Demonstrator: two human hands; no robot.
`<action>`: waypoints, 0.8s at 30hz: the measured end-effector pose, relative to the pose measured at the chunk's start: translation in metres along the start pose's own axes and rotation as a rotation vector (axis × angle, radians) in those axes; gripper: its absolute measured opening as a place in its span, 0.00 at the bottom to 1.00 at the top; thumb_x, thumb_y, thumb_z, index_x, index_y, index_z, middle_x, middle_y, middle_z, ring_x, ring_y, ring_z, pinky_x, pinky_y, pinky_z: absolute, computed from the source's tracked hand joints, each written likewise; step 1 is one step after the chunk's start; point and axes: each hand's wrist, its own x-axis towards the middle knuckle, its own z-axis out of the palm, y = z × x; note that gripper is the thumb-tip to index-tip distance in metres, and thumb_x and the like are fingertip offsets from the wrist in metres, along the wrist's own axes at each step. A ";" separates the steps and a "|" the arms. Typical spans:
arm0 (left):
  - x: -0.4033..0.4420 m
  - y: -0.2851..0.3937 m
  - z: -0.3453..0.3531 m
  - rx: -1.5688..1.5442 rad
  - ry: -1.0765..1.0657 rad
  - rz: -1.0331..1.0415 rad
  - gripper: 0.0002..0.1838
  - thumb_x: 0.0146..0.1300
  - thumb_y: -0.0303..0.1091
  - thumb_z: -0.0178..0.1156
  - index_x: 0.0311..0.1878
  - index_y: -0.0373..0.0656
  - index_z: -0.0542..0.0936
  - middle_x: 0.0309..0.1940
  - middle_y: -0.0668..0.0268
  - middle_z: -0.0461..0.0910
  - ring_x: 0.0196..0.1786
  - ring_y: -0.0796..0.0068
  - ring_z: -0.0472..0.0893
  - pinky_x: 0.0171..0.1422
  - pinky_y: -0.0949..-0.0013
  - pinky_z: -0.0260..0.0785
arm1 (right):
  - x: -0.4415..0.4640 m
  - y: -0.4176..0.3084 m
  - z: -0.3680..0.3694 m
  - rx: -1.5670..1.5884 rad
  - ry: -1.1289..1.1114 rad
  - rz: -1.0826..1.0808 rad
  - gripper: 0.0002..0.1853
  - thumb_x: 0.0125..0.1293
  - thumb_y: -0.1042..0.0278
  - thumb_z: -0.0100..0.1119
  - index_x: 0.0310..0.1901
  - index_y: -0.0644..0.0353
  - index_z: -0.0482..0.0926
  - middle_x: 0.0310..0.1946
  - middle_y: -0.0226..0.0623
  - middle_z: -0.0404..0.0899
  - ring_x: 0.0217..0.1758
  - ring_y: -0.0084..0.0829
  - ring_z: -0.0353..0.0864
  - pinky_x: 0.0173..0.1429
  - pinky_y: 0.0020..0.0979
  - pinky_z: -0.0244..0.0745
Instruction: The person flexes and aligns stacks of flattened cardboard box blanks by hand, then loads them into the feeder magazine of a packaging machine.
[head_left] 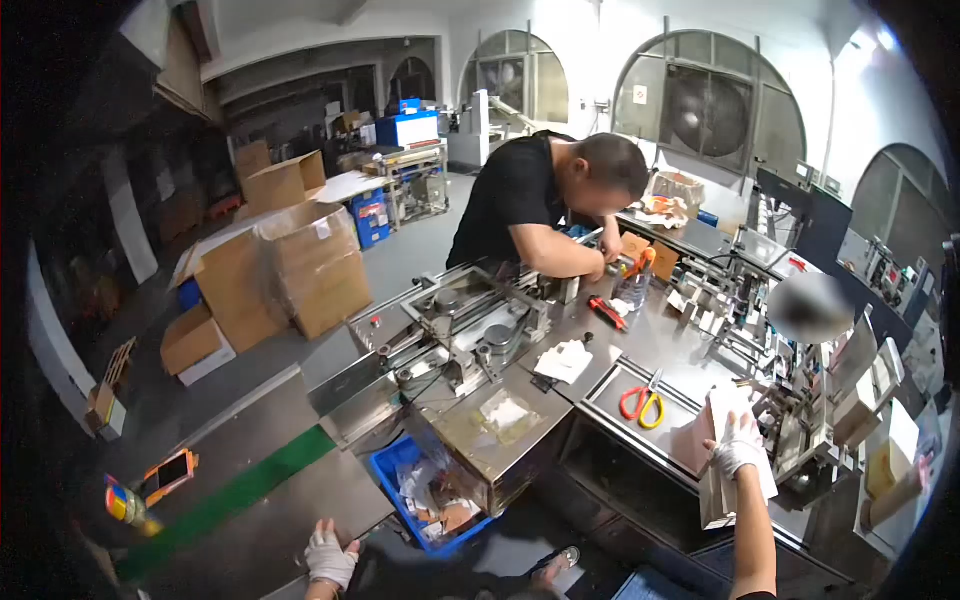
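Observation:
My left hand, in a white glove with bare fingertips, rests with fingers apart at the edge of the metal table. My right hand, gloved the same way, lies with fingers spread on a tall stack of white paper sheets. To the left of that stack are scissors with one red and one yellow handle. Further left, a small pile of white cards sits on the steel worktop.
A co-worker in black bends over the machine. Red-handled pliers lie nearby. A blue bin of paper scraps stands below. A phone rests at left beside a green strip. Cardboard boxes stand behind.

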 end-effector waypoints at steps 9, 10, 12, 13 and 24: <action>-0.033 -0.045 0.010 -0.057 0.040 0.023 0.39 0.52 0.62 0.54 0.62 0.46 0.65 0.63 0.56 0.62 0.64 0.55 0.63 0.64 0.49 0.55 | 0.007 0.006 -0.009 -0.032 -0.002 0.056 0.52 0.42 0.37 0.65 0.68 0.42 0.51 0.67 0.59 0.45 0.70 0.58 0.45 0.68 0.53 0.48; -0.036 -0.051 0.011 -0.054 0.057 0.010 0.39 0.52 0.63 0.54 0.62 0.46 0.66 0.63 0.56 0.62 0.63 0.55 0.63 0.64 0.49 0.56 | 0.010 0.010 -0.010 0.003 -0.033 0.032 0.53 0.41 0.37 0.66 0.68 0.41 0.51 0.67 0.60 0.45 0.70 0.58 0.46 0.68 0.51 0.49; -0.039 -0.060 0.013 -0.047 0.084 -0.008 0.39 0.51 0.63 0.55 0.61 0.46 0.66 0.63 0.56 0.62 0.63 0.56 0.64 0.63 0.50 0.57 | 0.014 0.016 -0.022 0.071 -0.106 0.030 0.56 0.38 0.38 0.69 0.69 0.40 0.50 0.66 0.62 0.45 0.69 0.58 0.48 0.68 0.44 0.53; -0.040 -0.063 0.012 -0.039 0.094 -0.030 0.38 0.51 0.63 0.55 0.61 0.46 0.67 0.63 0.56 0.62 0.63 0.56 0.65 0.62 0.50 0.58 | 0.025 0.024 -0.018 0.087 -0.142 0.026 0.61 0.32 0.36 0.71 0.69 0.40 0.48 0.67 0.66 0.37 0.70 0.61 0.41 0.69 0.44 0.51; -0.044 -0.078 -0.007 0.037 0.151 -0.212 0.36 0.53 0.61 0.54 0.61 0.50 0.67 0.65 0.58 0.60 0.64 0.58 0.63 0.65 0.51 0.54 | 0.079 0.057 0.038 0.017 -0.045 0.137 0.64 0.30 0.40 0.72 0.70 0.36 0.42 0.69 0.62 0.30 0.69 0.59 0.49 0.66 0.45 0.58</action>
